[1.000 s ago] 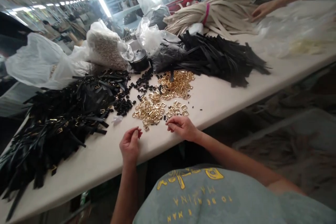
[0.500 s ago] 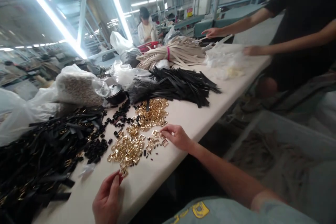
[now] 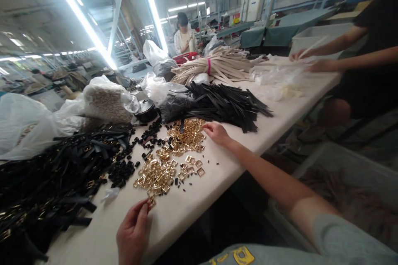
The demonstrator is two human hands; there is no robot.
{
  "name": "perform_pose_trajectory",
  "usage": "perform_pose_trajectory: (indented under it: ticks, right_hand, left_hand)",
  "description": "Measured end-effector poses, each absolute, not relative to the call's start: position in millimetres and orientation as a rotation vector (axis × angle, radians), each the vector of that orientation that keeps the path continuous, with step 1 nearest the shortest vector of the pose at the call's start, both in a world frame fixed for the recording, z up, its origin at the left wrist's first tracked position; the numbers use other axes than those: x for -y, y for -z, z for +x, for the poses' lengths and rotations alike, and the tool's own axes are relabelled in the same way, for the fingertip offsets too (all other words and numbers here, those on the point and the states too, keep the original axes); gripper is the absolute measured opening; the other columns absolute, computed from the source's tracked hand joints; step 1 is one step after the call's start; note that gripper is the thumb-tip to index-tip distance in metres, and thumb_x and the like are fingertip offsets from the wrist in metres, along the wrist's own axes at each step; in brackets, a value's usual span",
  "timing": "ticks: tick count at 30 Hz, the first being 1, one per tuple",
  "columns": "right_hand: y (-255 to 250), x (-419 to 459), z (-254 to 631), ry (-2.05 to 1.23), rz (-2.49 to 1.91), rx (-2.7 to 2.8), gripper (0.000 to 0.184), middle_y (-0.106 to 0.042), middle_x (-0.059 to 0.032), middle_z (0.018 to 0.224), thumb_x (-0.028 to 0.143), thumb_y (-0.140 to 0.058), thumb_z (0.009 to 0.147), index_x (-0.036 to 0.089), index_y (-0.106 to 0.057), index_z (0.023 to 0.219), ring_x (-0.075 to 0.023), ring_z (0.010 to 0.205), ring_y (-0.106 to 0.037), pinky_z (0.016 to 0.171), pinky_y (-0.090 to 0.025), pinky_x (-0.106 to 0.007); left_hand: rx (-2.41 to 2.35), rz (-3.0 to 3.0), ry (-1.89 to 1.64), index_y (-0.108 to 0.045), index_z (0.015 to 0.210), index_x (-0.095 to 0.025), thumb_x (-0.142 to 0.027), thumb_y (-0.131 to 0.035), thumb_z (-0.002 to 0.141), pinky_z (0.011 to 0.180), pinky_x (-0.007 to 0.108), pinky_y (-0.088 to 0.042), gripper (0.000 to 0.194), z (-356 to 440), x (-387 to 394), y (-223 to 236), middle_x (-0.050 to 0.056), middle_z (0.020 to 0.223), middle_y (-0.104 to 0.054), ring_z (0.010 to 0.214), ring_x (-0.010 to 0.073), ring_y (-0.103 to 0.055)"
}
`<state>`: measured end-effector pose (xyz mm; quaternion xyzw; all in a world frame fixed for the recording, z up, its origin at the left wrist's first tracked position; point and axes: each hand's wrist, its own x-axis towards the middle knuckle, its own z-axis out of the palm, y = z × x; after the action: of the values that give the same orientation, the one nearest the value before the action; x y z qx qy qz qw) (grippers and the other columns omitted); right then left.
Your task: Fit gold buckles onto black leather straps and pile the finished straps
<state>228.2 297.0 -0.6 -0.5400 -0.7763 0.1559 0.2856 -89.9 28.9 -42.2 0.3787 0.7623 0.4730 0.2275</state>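
Observation:
My left hand [image 3: 132, 232] rests on the white table [image 3: 192, 207] near its front edge, fingers pinched on a gold buckle at the near end of a scattered heap of gold buckles [image 3: 169, 157]. My right hand [image 3: 217, 132] reaches farther out, fingers curled at the far right side of that heap, beside a pile of black straps [image 3: 224, 105]. What the right fingers hold, if anything, I cannot make out. Small black loops [image 3: 124, 169] lie left of the buckles.
A big heap of black straps with buckles [image 3: 46, 186] fills the left. Plastic bags [image 3: 105, 99], a black pot [image 3: 146, 112] and a bundle of cream straps [image 3: 217, 64] sit behind. A person's arms [image 3: 326, 56] work at the far right end. A grey bin [image 3: 342, 186] stands below.
My right hand moved away from me along the buckle heap to its far side. My left hand stayed near the table edge, pinching at the near buckles. The view lifted slightly.

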Motion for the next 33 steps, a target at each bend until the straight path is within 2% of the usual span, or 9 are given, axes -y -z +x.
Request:
perform_pose_trajectory:
  ticks: [4,6,8,12,17,21,26,29,33]
  right_hand:
    - [-7,-340,212,-0.288,-1.507,2.153,0.036,-0.057,-0.0115,0.138,0.019,-0.048,0.094,0.014,-0.059,0.128,-0.0198,0.123,-0.053,0.104,-0.038,-0.029]
    - [-10,-363,207,-0.222,-1.579,2.186,0.044,-0.050,-0.0151,0.145,0.017,-0.052,0.090,0.012,-0.055,0.134,-0.0243,0.129,-0.046,0.109,-0.032,-0.034]
    - [-12,-384,205,-0.182,-1.669,2.218,0.048,-0.052,-0.0186,0.142,0.017,-0.056,0.086,0.009,-0.055,0.133,-0.0284,0.128,-0.046,0.108,-0.032,-0.040]
    - [-10,-411,202,-0.151,-1.829,2.267,0.039,-0.060,-0.0219,0.129,0.024,-0.058,0.085,0.007,-0.064,0.120,-0.0319,0.120,-0.052,0.104,-0.036,-0.044]
    - [-12,-414,198,-0.141,-1.895,2.331,0.039,-0.061,-0.0213,0.127,0.021,-0.059,0.083,0.007,-0.067,0.119,-0.0289,0.116,-0.057,0.098,-0.043,-0.036]
    - [-15,-393,204,-0.144,-1.887,2.370,0.039,-0.064,-0.0172,0.123,0.022,-0.060,0.083,0.014,-0.068,0.121,-0.0263,0.111,-0.061,0.094,-0.047,-0.032]
    - [-14,-352,222,-0.140,-1.840,2.382,0.032,-0.066,-0.0138,0.119,0.035,-0.059,0.090,0.015,-0.070,0.113,-0.0232,0.106,-0.063,0.089,-0.047,-0.028]
    - [-13,-330,233,-0.147,-1.804,2.372,0.037,-0.068,-0.0123,0.116,0.044,-0.052,0.096,0.016,-0.072,0.107,-0.0217,0.104,-0.063,0.086,-0.046,-0.026]
    - [-9,-313,243,-0.143,-1.776,2.313,0.037,-0.070,-0.0095,0.112,0.038,-0.043,0.102,0.016,-0.072,0.101,-0.0180,0.100,-0.064,0.079,-0.044,-0.023]
  left_hand:
    - [-2.056,1.026,-1.337,-0.075,0.095,-0.021,-0.056,-0.071,0.068,0.094,0.041,-0.055,0.044,-88,-29,41,0.006,0.093,-0.078,0.093,0.0295,-0.074]
    - [-2.049,1.012,-1.344,-0.075,0.094,-0.021,-0.056,-0.071,0.068,0.093,0.040,-0.056,0.044,-88,-28,40,0.006,0.095,-0.078,0.092,0.0295,-0.074]
    - [-2.051,1.011,-1.346,-0.075,0.092,-0.021,-0.056,-0.072,0.068,0.092,0.039,-0.056,0.043,-88,-28,41,0.006,0.094,-0.078,0.093,0.0295,-0.074]
    - [-2.048,1.012,-1.349,-0.075,0.091,-0.023,-0.057,-0.071,0.068,0.090,0.039,-0.058,0.041,-89,-28,43,0.005,0.092,-0.078,0.092,0.0295,-0.074]
    - [-2.065,1.017,-1.321,-0.074,0.095,-0.023,-0.057,-0.069,0.070,0.094,0.040,-0.056,0.043,-90,-27,43,0.005,0.095,-0.078,0.096,0.0297,-0.073]
    - [-2.057,1.038,-1.310,-0.074,0.096,-0.022,-0.056,-0.068,0.072,0.096,0.041,-0.054,0.042,-88,-26,42,0.005,0.095,-0.078,0.094,0.0291,-0.073]
    - [-2.068,1.065,-1.326,-0.074,0.095,-0.022,-0.055,-0.069,0.072,0.093,0.041,-0.056,0.040,-87,-26,41,0.005,0.092,-0.078,0.094,0.0292,-0.073]
    - [-2.051,1.067,-1.348,-0.075,0.096,-0.022,-0.053,-0.069,0.072,0.092,0.039,-0.055,0.039,-88,-27,43,0.005,0.092,-0.078,0.094,0.0283,-0.073]
    - [-2.020,1.067,-1.377,-0.074,0.097,-0.021,-0.053,-0.069,0.073,0.093,0.039,-0.055,0.041,-89,-28,46,0.006,0.094,-0.078,0.093,0.0276,-0.073]
